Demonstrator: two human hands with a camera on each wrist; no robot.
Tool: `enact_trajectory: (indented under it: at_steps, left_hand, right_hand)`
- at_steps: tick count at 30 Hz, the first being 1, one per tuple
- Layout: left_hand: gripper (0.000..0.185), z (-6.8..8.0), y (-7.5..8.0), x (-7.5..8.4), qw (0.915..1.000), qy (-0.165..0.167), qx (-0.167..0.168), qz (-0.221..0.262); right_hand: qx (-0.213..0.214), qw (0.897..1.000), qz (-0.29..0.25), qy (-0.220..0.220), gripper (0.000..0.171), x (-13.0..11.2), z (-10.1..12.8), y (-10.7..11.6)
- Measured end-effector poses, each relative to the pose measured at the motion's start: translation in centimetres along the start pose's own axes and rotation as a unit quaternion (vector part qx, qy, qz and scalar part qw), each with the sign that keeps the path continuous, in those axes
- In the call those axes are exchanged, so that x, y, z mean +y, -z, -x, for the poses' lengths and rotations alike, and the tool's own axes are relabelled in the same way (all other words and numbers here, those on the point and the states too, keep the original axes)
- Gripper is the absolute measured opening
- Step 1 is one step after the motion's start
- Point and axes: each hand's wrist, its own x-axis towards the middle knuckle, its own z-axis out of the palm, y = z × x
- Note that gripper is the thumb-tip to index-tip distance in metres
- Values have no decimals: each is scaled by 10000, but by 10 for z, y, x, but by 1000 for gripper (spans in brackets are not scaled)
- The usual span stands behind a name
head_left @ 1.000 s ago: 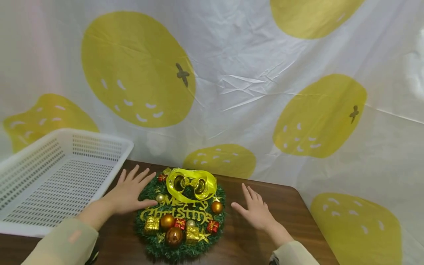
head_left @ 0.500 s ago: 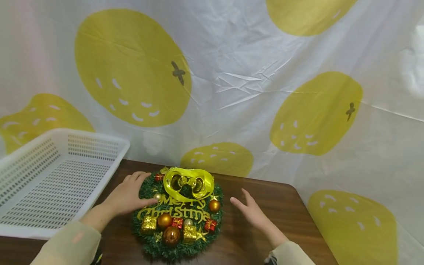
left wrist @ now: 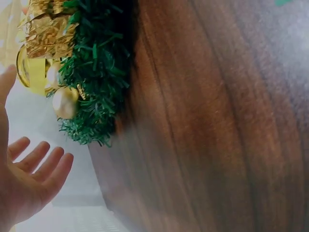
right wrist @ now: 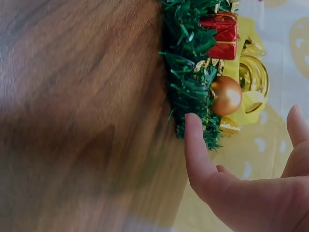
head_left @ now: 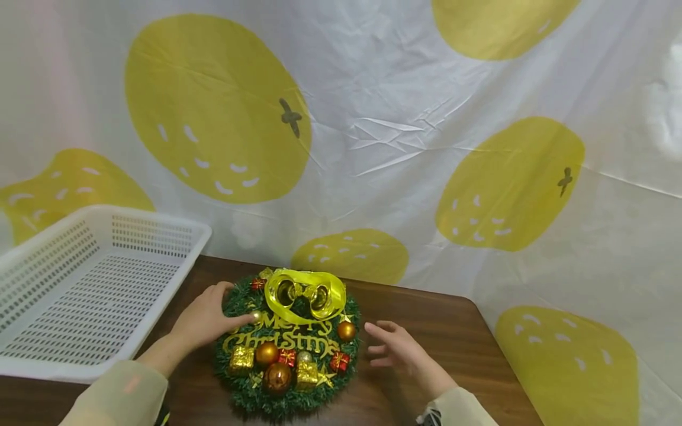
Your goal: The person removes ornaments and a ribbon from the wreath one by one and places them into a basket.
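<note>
Head view puts the Christmas wreath (head_left: pixel 288 346) low in the middle of the frame, lying flat on your dark wood desk (head_left: pixel 437 331). Your left hand (head_left: pixel 205 319) rests on its left rim, fingers curled over the green tinsel and thumb laid across toward the gold lettering, so it grips that edge. Your right hand (head_left: pixel 396 349) sits just beside the wreath's right rim, fingers loosely bent and holding nothing; in the right wrist view one fingertip (right wrist: pixel 193 145) lies right against the tinsel near a gold bauble (right wrist: pixel 226 95), though you cannot tell whether it touches. A yellow ribbon with two gold bells (head_left: pixel 305 294) sits at the wreath's upper edge, and small gold and red gift boxes (head_left: pixel 288 367) cluster at its lower part. A white perforated basket (head_left: pixel 80 290) stands at the left of the frame, its near corner close to your left wrist. Behind the desk hangs a white sheet with yellow fruit shapes (head_left: pixel 373 148).
</note>
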Motion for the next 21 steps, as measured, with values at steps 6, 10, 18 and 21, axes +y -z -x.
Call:
enact_trajectory:
  at_steps: [6, 10, 18, 21]
  left_hand:
    - [87, 0, -5, -4, 9994, 147, -85, 316]
    - [81, 0, -8, -8, 9983, 120, -77, 573]
    - [68, 1, -16, -15, 9960, 13, 122, 883]
    - [67, 1, -18, -17, 9954, 46, 74, 956]
  right_hand:
    - [-286, 9992, -253, -98, 79, 7, -3, -2]
    - [-379, 9982, -407, -217, 83, 11, -6, -3]
    - [-518, 9952, -637, -540, 88, 16, -12, -9]
    - [-527, 9946, -677, -592, 90, 18, -13, -12]
